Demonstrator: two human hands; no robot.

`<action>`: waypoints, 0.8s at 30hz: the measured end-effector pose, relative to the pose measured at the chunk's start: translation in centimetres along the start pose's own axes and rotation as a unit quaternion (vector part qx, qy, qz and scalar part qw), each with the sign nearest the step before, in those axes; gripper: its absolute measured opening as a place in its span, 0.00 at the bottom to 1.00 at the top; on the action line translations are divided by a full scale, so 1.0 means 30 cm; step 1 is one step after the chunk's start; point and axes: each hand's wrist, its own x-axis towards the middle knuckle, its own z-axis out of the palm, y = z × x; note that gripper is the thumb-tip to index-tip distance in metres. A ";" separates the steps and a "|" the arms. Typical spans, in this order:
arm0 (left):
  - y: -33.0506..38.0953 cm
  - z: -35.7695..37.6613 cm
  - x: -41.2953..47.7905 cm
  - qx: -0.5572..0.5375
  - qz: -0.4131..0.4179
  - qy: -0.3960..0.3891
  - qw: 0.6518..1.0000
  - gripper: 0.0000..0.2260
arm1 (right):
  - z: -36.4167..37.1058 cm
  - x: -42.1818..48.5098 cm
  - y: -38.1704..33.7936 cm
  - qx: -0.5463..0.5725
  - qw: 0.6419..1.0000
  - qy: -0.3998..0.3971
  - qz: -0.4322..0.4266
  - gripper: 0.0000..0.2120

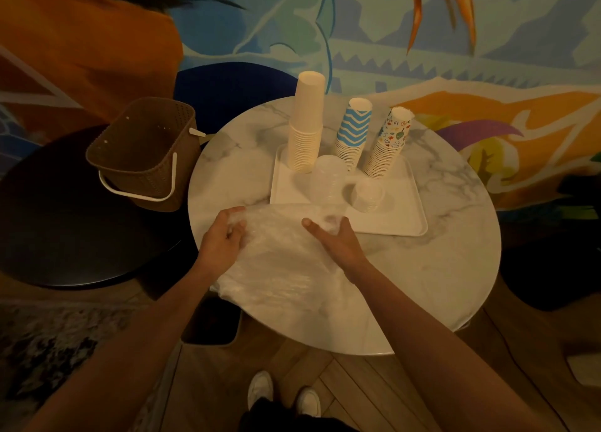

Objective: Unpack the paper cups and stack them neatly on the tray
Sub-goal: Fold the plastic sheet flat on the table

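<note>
Head view:
- Round marble bench point(439, 269).
- White tray point(393, 218) on far part of bench.
- Three paper cup stacks stand upside down at back of tray: plain stack point(307, 126), blue zigzag stack point(353, 132), picture stack point(390, 142), which leans.
- Clear cups point(327, 178) just in front of them.
- Floppy plastic bag point(283, 265) on near part of bench, over tray's near edge.
- Left hand point(222, 236) grabs bag's left side, fingers curled in.
- Right hand point(335, 241) grabs bag's middle, fingers tucked in plastic, thumb out.
- Brown basket point(143, 152) at left.

plastic wrap point(279, 262) hides the near left corner of the tray point(390, 226) and fingertips of the right hand point(335, 241).
</note>
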 end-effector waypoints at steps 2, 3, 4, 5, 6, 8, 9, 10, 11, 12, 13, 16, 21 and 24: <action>-0.009 -0.003 -0.010 -0.041 -0.012 -0.024 0.999 0.16 | 0.006 0.012 0.023 0.009 1.000 -0.018 -0.002 0.31; -0.016 -0.010 -0.012 -0.053 -0.013 -0.034 0.998 0.18 | 0.004 0.018 0.034 0.013 1.000 -0.019 -0.009 0.29; -0.021 -0.019 -0.015 -0.065 -0.011 -0.049 0.997 0.21 | -0.001 0.027 0.047 0.012 1.000 -0.017 -0.016 0.27; -0.027 -0.031 -0.017 -0.070 -0.006 -0.065 0.995 0.23 | -0.009 0.031 0.054 0.006 1.000 -0.016 -0.025 0.25; -0.033 -0.043 -0.021 -0.061 0.002 -0.084 0.995 0.24 | -0.015 0.037 0.064 -0.003 0.999 -0.014 -0.032 0.25; -0.047 -0.062 -0.027 -0.008 0.016 -0.116 0.993 0.24 | -0.023 0.044 0.088 -0.036 0.998 -0.012 -0.043 0.28; -0.057 -0.066 -0.027 0.020 0.017 -0.132 0.991 0.24 | -0.024 0.047 0.103 -0.063 0.997 -0.009 -0.045 0.30; -0.065 -0.066 -0.029 0.044 0.014 -0.151 0.987 0.24 | -0.023 0.046 0.116 -0.091 0.995 -0.007 -0.043 0.31; -0.076 -0.064 -0.032 0.070 0.011 -0.170 0.983 0.24 | -0.023 0.046 0.130 -0.120 0.992 -0.008 -0.042 0.31; -0.089 -0.059 -0.034 0.098 0.010 -0.183 0.978 0.24 | -0.022 0.047 0.145 -0.146 0.989 -0.010 -0.039 0.32; -0.104 -0.053 -0.034 0.127 0.011 -0.191 0.973 0.23 | -0.024 0.044 0.156 -0.170 0.985 -0.011 -0.038 0.33; -0.132 -0.047 -0.031 0.186 0.001 -0.215 0.959 0.28 | -0.035 0.038 0.170 -0.224 0.974 -0.015 -0.031 0.35; -0.121 -0.055 -0.022 0.188 -0.001 -0.224 0.956 0.35 | -0.025 0.021 0.106 -0.195 0.974 0.058 -0.099 0.35; -0.079 -0.068 -0.029 0.206 0.026 -0.136 0.969 0.35 | -0.008 0.004 0.021 -0.219 0.955 0.074 -0.186 0.28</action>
